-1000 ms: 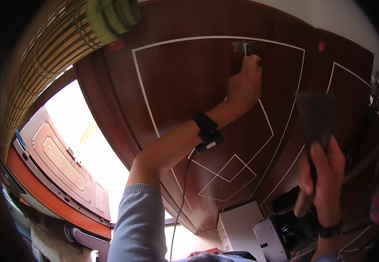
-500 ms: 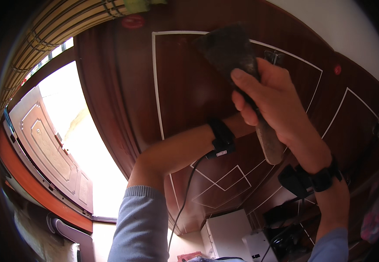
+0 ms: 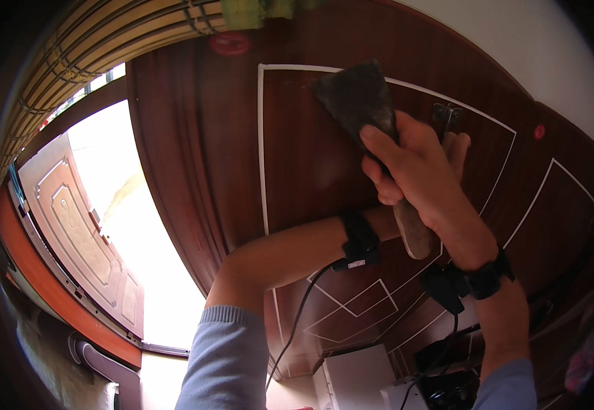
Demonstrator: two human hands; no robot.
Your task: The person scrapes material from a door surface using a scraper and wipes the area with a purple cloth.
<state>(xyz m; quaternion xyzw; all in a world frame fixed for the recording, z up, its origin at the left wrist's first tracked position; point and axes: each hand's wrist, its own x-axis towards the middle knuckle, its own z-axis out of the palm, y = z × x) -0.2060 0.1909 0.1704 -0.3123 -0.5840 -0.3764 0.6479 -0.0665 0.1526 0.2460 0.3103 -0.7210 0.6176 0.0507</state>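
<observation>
My right hand (image 3: 423,171) is closed round a scraper (image 3: 358,99) with a wide dark blade and a worn wooden handle (image 3: 414,236). The thumb presses along the neck of the blade, which points up and left in front of a dark red-brown cabinet door (image 3: 311,150) with white line trim. Behind the right hand reaches my left hand (image 3: 456,154), mostly hidden. Only some outstretched fingers show, just below a pair of small dark metal handles (image 3: 447,115); its palm cannot be seen.
A rolled bamboo blind (image 3: 126,41) hangs at upper left, beside a bright doorway with an open panelled door (image 3: 78,219). Red round stickers (image 3: 230,44) mark the cabinet. Cables run from black wrist straps (image 3: 360,240). A white box-like unit (image 3: 358,376) stands below.
The scraper and my right hand have shifted slightly down relative to the handles. My left fingers, hidden before, now show beside the right hand. The view has shifted a little.
</observation>
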